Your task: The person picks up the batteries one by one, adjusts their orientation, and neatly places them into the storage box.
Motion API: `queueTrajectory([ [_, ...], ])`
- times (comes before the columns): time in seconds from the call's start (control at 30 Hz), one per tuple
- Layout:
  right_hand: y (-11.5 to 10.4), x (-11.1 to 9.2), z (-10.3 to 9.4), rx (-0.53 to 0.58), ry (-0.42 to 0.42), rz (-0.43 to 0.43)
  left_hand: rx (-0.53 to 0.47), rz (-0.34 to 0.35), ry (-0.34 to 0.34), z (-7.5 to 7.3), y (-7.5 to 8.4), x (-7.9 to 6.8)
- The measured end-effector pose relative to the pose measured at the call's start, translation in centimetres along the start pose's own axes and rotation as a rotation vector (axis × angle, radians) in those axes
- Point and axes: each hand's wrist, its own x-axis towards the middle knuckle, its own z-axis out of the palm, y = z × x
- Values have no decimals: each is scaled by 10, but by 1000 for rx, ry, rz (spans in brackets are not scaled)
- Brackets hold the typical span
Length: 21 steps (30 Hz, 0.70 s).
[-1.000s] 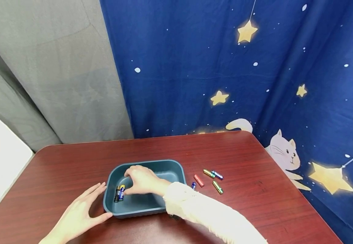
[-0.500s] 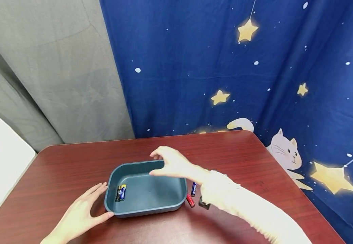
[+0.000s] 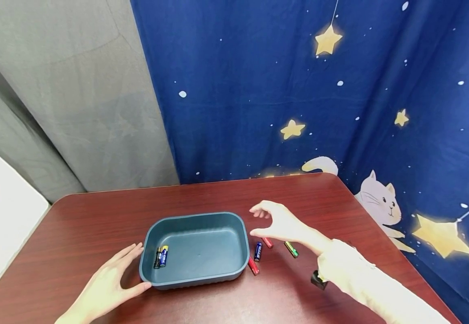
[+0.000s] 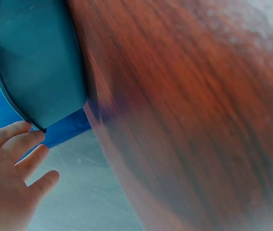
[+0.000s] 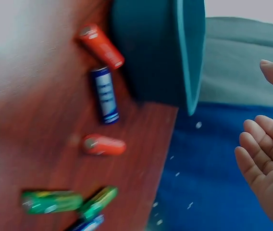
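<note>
Smooth plastic bin (image 3: pixel 199 254), glossy table (image 3: pixel 202 306)

Teal bin (image 3: pixel 198 258), two batteries (image 3: pixel 163 257) inside, others (image 3: pixel 258 252) beside

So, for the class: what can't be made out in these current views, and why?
Head: upper end of the upper red battery, hidden by the right hand.
Head: upper end of the lower red battery, hidden by the container.
Right wrist: part of the lowest blue battery, cut off by the bottom edge.
Right wrist: print on the leftmost green battery, blurred.
Left wrist: most of the left hand's thumb, cut off by the left edge.
</note>
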Motion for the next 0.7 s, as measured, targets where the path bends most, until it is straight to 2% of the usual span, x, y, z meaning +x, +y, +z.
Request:
queueTrajectory([
  [0.17,18,-19,-3,16,-6,63,12,0,3,0,1,-1],
  [0.3,33,-29,-3,24,-26,79,13,-7,-3,1,0,0],
  [0.5,57,-34,4,40,-88,49,6,-18,-22,2,-1,0],
  [0.7,74,-35,13,15,-133,-16,18,-9,8,2,1,-1],
])
